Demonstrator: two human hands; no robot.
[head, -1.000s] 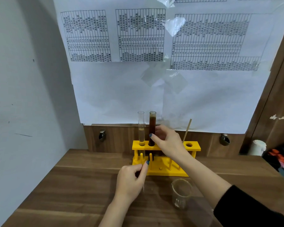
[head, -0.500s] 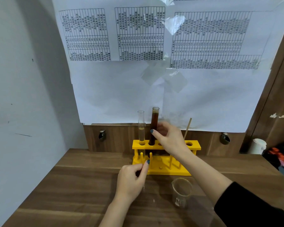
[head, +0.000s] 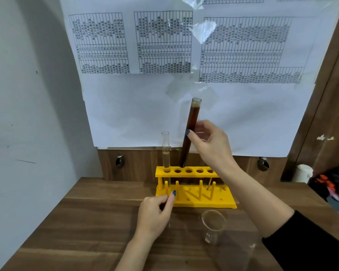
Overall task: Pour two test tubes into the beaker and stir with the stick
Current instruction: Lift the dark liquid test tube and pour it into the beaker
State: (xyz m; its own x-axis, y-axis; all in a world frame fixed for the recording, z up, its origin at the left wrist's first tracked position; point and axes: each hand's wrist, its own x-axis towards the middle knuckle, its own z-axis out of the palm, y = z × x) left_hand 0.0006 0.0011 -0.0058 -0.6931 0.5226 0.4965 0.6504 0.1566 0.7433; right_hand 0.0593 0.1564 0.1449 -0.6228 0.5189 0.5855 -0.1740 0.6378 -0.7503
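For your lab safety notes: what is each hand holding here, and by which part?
Right hand pinches the dark brown liquid-filled glass test tube at mid-length. Left hand steadies the yellow plastic rack at its front-left base.

Dark tube [head: 190, 133] lifted (tilted) above yellow rack [head: 194, 200].

We cannot read the wall charts [head: 164, 42]; print too small. Our right hand [head: 211, 147] hides the stick's [head: 209, 183] upper part and the yellow rack's [head: 194, 200] right end. Sleeve [head: 309, 243] cut off by frame edge.
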